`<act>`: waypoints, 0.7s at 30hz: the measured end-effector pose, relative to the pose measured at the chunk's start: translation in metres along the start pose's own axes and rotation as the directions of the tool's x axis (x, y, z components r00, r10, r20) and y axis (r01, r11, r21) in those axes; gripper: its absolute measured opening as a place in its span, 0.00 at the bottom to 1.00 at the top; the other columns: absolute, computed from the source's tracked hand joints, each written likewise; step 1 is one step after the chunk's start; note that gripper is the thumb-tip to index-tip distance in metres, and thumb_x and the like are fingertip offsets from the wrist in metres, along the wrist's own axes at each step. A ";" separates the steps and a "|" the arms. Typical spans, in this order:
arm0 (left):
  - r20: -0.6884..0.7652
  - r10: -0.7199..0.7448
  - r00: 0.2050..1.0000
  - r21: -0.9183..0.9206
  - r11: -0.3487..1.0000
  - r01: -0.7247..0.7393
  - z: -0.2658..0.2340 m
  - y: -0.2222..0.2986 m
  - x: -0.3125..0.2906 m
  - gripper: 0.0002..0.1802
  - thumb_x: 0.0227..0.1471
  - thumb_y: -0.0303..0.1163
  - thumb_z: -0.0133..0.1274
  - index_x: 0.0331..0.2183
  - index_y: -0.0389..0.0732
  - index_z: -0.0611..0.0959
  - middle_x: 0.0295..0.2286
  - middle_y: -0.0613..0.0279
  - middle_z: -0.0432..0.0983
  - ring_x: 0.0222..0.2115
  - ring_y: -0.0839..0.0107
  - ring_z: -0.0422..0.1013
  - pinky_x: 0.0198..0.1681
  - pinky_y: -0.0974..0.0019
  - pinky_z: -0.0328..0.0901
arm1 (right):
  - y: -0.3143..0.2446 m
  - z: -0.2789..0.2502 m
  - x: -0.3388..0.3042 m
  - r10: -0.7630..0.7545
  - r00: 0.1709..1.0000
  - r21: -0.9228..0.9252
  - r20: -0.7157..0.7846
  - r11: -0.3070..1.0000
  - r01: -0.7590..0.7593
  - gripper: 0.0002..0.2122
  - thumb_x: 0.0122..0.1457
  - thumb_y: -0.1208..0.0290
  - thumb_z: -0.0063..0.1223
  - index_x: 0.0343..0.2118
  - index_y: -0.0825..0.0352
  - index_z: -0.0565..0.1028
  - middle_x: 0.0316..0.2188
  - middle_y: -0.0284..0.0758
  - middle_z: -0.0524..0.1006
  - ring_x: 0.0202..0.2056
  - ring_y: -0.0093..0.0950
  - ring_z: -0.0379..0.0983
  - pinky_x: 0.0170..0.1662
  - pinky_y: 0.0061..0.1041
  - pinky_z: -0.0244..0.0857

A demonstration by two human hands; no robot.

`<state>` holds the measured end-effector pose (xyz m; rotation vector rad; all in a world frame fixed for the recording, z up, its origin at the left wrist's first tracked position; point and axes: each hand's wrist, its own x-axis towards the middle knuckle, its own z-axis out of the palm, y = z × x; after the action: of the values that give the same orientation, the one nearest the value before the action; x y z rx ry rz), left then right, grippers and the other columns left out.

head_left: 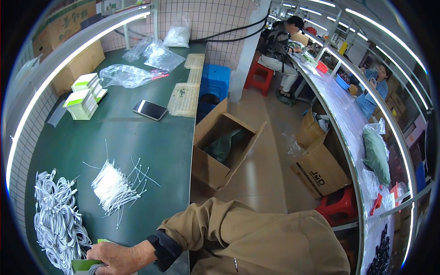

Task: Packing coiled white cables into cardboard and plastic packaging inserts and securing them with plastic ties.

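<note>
My right hand [121, 257] reaches in at the lower left, its fingers closed on a green-and-white card [84, 265]. A grey cable loop [94, 268] shows beside the card, at the thumb side of the hand. Just left of it lies a large heap of coiled grey-white cables [57, 220], touching or nearly touching the fingers. Farther off on the dark green table [156, 183], a loose pile of white cable ties [114, 188] spreads out, some pointing away singly. My left hand is out of view.
Stacked green-and-white cards [81, 104], a phone [150, 110] and clear plastic bags [130, 75] lie farther up the table. An open carton [229, 146] stands on the floor to its right. Beyond the aisle runs another long bench [337, 110], where two people sit.
</note>
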<state>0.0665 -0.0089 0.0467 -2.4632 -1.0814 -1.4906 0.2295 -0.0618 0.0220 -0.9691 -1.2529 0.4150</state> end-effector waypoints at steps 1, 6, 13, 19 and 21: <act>0.006 -0.001 1.000 -0.001 1.000 0.001 0.004 0.003 0.001 0.29 0.50 0.36 0.71 0.50 0.31 0.80 0.44 0.46 0.79 0.43 0.53 0.76 0.46 0.56 0.73 | -0.001 0.000 0.003 0.003 1.000 0.028 0.024 1.000 -0.004 0.12 0.53 0.71 0.60 0.36 0.75 0.76 0.32 0.52 0.78 0.35 0.51 0.75 0.38 0.41 0.68; -0.045 -0.345 0.938 -0.505 0.817 0.277 0.008 0.020 0.002 0.33 0.52 0.39 0.70 0.53 0.30 0.76 0.43 0.47 0.79 0.43 0.57 0.76 0.44 0.56 0.72 | 0.005 0.004 0.014 0.037 0.998 0.071 0.048 0.997 -0.040 0.11 0.52 0.71 0.61 0.34 0.74 0.76 0.27 0.50 0.77 0.31 0.49 0.75 0.35 0.39 0.67; 0.412 -0.489 0.768 -0.481 0.600 0.640 -0.008 0.007 0.010 0.35 0.57 0.46 0.65 0.54 0.30 0.74 0.41 0.51 0.78 0.41 0.62 0.75 0.40 0.61 0.70 | 0.025 0.006 -0.002 0.144 0.982 0.090 0.119 0.984 -0.155 0.16 0.59 0.60 0.63 0.35 0.71 0.78 0.27 0.45 0.78 0.32 0.36 0.81 0.33 0.34 0.71; 0.729 -0.495 0.472 -0.254 0.445 0.859 -0.016 -0.011 0.013 0.34 0.59 0.49 0.62 0.54 0.30 0.74 0.40 0.53 0.77 0.39 0.66 0.73 0.37 0.64 0.69 | 0.035 0.004 -0.005 0.181 0.976 0.226 0.119 0.952 -0.205 0.17 0.59 0.60 0.63 0.32 0.73 0.76 0.24 0.44 0.76 0.29 0.33 0.77 0.31 0.35 0.68; 0.772 -0.490 0.405 -0.201 0.417 0.886 -0.017 -0.006 0.015 0.34 0.60 0.50 0.61 0.53 0.30 0.74 0.40 0.54 0.77 0.38 0.66 0.73 0.36 0.65 0.68 | 0.036 0.004 -0.005 0.103 0.991 0.172 0.090 0.978 -0.117 0.17 0.59 0.60 0.63 0.32 0.73 0.76 0.24 0.43 0.75 0.27 0.33 0.75 0.31 0.35 0.66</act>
<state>0.0546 -0.0029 0.0654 -3.2604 -2.5105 -1.2615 0.2325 -0.0437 -0.0102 -0.8790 -1.2160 0.6474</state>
